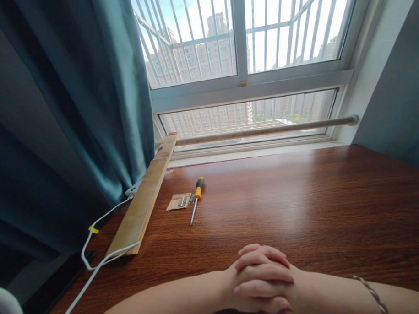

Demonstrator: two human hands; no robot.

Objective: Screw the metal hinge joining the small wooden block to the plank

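"What were the hands doing?"

"The left hand (236, 284) and the right hand (298, 284) were folded together. Their fingers (265, 271) were closed and laced, and each hand held only the other one."

"Where was the screwdriver (198, 190)?"

"It lay on the brown table (300, 208), past the fingers and to their left, well apart from them. Its black and yellow handle was farther from the fingers than its tip."

"What was beside it?"

"A little brown packet (176, 202) lay just left of it, with tiny metal bits (192, 199) in between. They were too small to tell what they were."

"Anything else?"

"A long wooden board (142, 200) lay farther left of the fingers. A white cord (96, 269) reached its near end."
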